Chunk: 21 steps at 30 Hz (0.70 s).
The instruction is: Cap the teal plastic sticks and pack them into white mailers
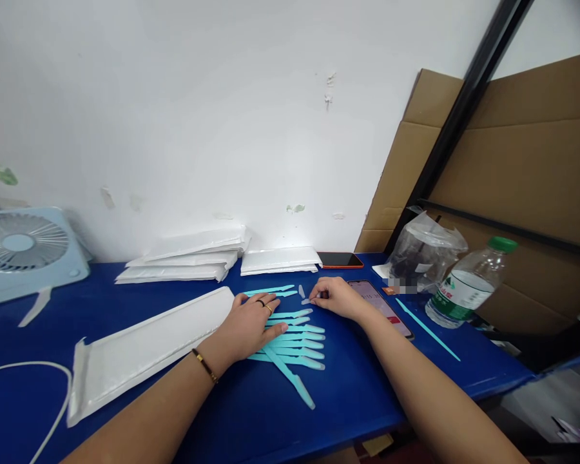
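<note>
Turquoise eyebrow razors (290, 343) lie side by side in a row on the blue table, most with translucent blade caps pointing right. One razor (294, 383) lies slantwise across the near end of the row. My left hand (251, 322) rests flat over their handles, fingers stretched out and thumb apart. Beyond it, two razors (285, 289) show no visible cap. To the right, my right hand (336, 296) pinches a small translucent blade cap (312, 300) between thumb and fingers. Another loose cap (301, 291) lies just left of it.
A white padded mailer (149, 348) lies left of my hand; stacked mailers (183, 258) sit against the wall. A blue fan (29, 251) stands far left. At right are a phone (379, 306), a single razor (428, 328), a water bottle (468, 283) and a bagged cup (420, 248).
</note>
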Tool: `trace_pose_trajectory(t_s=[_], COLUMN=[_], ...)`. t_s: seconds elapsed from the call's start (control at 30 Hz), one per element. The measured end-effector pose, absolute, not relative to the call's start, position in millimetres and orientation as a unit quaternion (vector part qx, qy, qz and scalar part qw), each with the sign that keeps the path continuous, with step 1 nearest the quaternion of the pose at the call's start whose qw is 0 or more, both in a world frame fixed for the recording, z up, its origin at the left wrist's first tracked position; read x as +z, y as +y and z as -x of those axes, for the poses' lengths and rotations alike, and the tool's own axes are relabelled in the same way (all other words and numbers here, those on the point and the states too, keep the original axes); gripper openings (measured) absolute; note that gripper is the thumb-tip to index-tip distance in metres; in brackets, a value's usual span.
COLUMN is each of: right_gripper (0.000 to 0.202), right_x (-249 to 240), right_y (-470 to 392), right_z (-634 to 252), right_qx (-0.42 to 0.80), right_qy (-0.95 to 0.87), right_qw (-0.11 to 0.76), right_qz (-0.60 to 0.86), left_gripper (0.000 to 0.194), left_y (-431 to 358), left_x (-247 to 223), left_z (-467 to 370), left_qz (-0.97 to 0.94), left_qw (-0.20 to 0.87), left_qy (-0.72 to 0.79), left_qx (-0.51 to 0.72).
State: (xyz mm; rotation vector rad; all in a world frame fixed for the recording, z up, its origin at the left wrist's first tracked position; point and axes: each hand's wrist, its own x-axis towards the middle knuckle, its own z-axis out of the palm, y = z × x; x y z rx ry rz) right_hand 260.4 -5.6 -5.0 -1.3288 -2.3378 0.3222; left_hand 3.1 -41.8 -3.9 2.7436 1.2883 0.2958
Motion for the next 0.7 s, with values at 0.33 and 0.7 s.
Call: trace_pose_trajectory(t_s=[0.33,0.7], right_gripper=[0.010,0.010], right_x=[-11,-18], right_y=[0,-1], right_z=[-258,-250], right_qx=[0.099,0.141], right_qy=[-0.844,-0.842], right_qw=[0.229,0.254], right_qz=[0.475,0.454], left_gripper=[0.051,0.053], left_y=[-47,-48], left_x=[2,7], left_z=[-5,-4], left_qz=[-0.917,-0.915], left_qw=[0.068,0.113], left_qy=[0.380,0.373], left_qx=[0.101,0.106])
